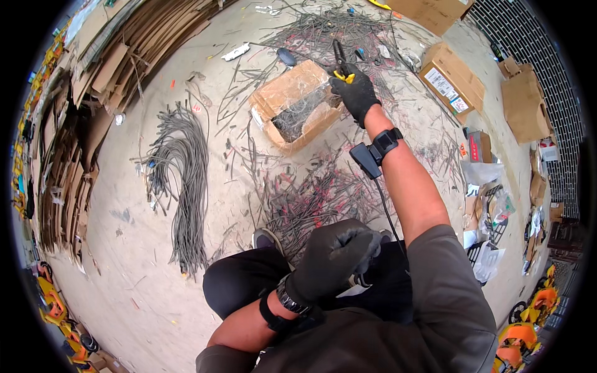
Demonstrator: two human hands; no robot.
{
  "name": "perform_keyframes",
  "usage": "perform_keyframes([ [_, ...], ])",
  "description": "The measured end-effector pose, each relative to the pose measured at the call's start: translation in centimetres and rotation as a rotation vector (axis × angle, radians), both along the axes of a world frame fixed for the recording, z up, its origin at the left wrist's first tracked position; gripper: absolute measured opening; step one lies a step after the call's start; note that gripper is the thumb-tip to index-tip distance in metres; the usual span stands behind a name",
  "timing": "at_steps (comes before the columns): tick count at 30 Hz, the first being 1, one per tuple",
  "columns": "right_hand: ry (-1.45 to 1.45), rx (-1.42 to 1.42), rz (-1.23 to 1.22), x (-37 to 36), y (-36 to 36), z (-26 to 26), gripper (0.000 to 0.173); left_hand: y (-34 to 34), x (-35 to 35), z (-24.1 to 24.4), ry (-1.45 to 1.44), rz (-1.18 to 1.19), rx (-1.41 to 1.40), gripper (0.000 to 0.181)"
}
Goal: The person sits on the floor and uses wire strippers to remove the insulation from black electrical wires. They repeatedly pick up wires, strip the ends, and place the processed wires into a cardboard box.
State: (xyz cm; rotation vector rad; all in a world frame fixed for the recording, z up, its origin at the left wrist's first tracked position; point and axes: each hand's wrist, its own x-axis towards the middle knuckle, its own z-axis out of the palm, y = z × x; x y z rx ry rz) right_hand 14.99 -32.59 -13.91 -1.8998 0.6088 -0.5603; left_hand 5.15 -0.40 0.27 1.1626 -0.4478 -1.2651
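Observation:
My right hand (354,93), in a black work glove, is stretched out over the right end of an open cardboard box (284,86). It grips a pliers-type hand tool (340,56) with yellow handles and dark jaws pointing away from me. The box has torn flaps, clear plastic film and a tangle of dark thin strands (298,119) inside. Close to my lap, my gloved left hand (336,256) is curled into a loose fist, and nothing shows in it. Beyond it, cut grey cable pieces (303,200) mixed with red bits lie in a pile before my shoes.
A bundle of long grey cables (189,196) lies on the concrete floor to the left. Stacked flattened cardboard (107,70) lines the left side. Another cable heap (331,28) spreads beyond the box. Cartons (450,81) and plastic scraps (496,210) stand or lie along the right.

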Motion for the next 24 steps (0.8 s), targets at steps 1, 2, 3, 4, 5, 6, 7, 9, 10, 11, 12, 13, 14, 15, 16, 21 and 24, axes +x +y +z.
perform_keyframes([
  [1,0.020,-0.057,-0.009,-0.1,-0.1,-0.1,0.026,0.1,0.1,0.1,0.028,0.005,-0.004,0.026],
  [2,-0.061,-0.032,0.005,-0.3,0.0,-0.3,0.024,0.2,0.2,-0.1,0.025,0.004,-0.002,0.026],
  [3,-0.059,0.036,0.003,-0.6,0.1,0.1,0.024,0.2,0.3,0.0,0.018,0.002,-0.003,0.026],
  [4,-0.057,0.104,-0.002,-1.2,0.0,0.5,0.025,0.1,0.4,-0.1,0.012,-0.003,-0.004,0.026],
  [5,-0.054,0.172,-0.009,-2.0,0.0,0.9,0.025,0.0,0.5,-0.3,-0.015,0.028,-0.008,0.026],
  [6,-0.060,0.150,0.017,-2.5,0.1,1.8,0.026,0.1,0.5,-0.4,-0.044,0.056,-0.013,0.027],
  [7,-0.012,0.170,0.029,-3.5,0.3,2.7,0.026,0.0,0.5,-0.4,-0.073,0.082,-0.017,0.028],
  [9,0.081,0.206,0.050,-6.2,0.6,5.1,0.025,-0.5,0.5,-0.3,-0.171,0.143,0.012,0.035],
  [10,0.085,0.127,0.096,-7.5,0.7,5.7,0.024,-0.6,0.7,-0.7,-0.337,0.163,-0.025,0.038],
  [11,0.051,0.208,0.139,-9.2,0.9,6.2,0.024,-0.8,0.8,-1.1,-0.355,0.187,-0.047,0.040],
  [12,0.011,0.293,0.189,-10.6,2.2,7.7,0.024,-0.8,0.9,-1.3,-0.377,0.217,-0.065,0.043],
  [13,-0.032,0.376,0.237,-12.2,3.5,9.2,0.024,-0.9,0.9,-1.6,-0.252,0.250,-0.064,0.045],
  [14,0.036,0.361,0.276,-14.0,4.6,10.4,0.023,-1.1,0.9,-1.8,-0.128,0.281,-0.062,0.047],
  [15,0.037,0.433,0.323,-15.6,5.5,10.9,0.024,-1.3,0.8,-2.1,-0.056,0.282,-0.098,0.047],
  [16,0.032,0.495,0.358,-17.0,6.9,11.3,0.026,-1.4,0.8,-2.5,0.013,0.289,-0.132,0.047],
  [21,0.005,0.802,0.460,-22.5,12.6,11.9,0.030,-1.7,0.3,-3.0,-0.243,0.230,-0.214,0.046],
  [24,-0.032,0.932,0.432,-24.1,14.2,11.0,0.031,-1.8,-0.2,-3.7,-0.365,0.223,-0.237,0.036],
])
